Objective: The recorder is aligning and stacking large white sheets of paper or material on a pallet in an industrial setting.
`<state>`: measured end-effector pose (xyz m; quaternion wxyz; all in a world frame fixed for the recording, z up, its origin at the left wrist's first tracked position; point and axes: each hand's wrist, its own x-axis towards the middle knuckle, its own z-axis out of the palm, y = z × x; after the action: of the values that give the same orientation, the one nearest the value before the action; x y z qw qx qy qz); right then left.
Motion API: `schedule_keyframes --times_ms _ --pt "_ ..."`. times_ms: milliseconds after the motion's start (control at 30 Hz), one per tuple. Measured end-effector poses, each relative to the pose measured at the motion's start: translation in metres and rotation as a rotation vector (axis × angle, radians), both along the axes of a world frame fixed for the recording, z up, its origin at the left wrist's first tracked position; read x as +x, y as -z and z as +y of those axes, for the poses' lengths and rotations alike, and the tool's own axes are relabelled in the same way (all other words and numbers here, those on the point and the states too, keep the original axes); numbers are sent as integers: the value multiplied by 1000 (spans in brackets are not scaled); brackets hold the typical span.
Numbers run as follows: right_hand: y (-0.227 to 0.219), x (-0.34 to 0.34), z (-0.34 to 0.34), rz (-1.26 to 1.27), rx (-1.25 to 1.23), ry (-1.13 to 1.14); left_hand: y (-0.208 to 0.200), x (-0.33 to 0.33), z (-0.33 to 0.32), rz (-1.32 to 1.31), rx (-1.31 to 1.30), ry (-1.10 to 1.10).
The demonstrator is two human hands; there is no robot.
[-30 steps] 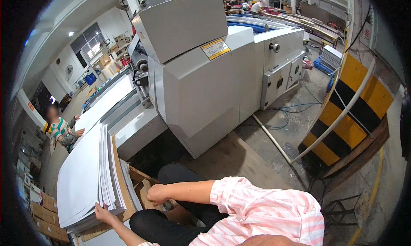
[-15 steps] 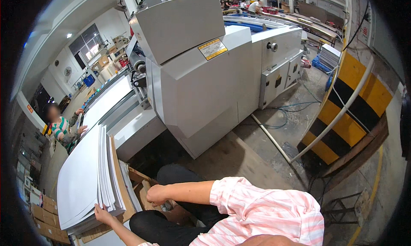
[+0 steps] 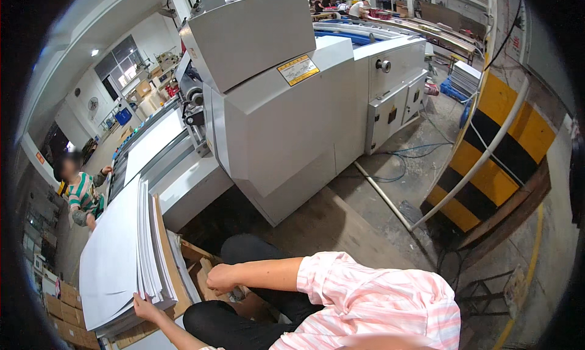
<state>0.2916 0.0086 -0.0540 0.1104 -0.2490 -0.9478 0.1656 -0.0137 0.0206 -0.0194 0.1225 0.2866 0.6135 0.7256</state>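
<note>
A tall stack of large white sheets (image 3: 113,255) lies at my left, its right-hand edges fanned and uneven. My left hand (image 3: 145,308) is closed on the near right corner of the upper sheets, thumb on top. My right hand (image 3: 220,279) is curled into a fist above a wooden frame (image 3: 198,252), next to my knee. The inside of that fist is hidden from view. Brown board (image 3: 166,252) stands along the right side of the stack.
A big grey machine (image 3: 286,124) fills the middle, with a feed table (image 3: 155,143) carrying a white sheet. Across the stack stands a co-worker (image 3: 85,194). A yellow-and-black barrier (image 3: 487,155), white pipe (image 3: 384,196) and stool (image 3: 499,295) are at right. Cartons (image 3: 64,310) sit lower left.
The co-worker's near hand has dropped to the stack's far edge. On the feed table, the sheet lies farther toward the machine. My hands have stayed almost in place.
</note>
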Motion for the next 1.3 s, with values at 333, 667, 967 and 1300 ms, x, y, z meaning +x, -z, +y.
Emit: schedule_keyframes --times_ms 333,667,967,1300 --pt "4 0 1 29 3 -8 -7 11 -6 -24 0 20" --pt "6 3 3 51 26 -4 -3 8 0 -46 -16 31" --pt "-1 5 -2 21 27 -7 1 -5 3 -74 -49 24" --pt "2 3 0 16 27 -16 -2 2 1 -66 -28 30"
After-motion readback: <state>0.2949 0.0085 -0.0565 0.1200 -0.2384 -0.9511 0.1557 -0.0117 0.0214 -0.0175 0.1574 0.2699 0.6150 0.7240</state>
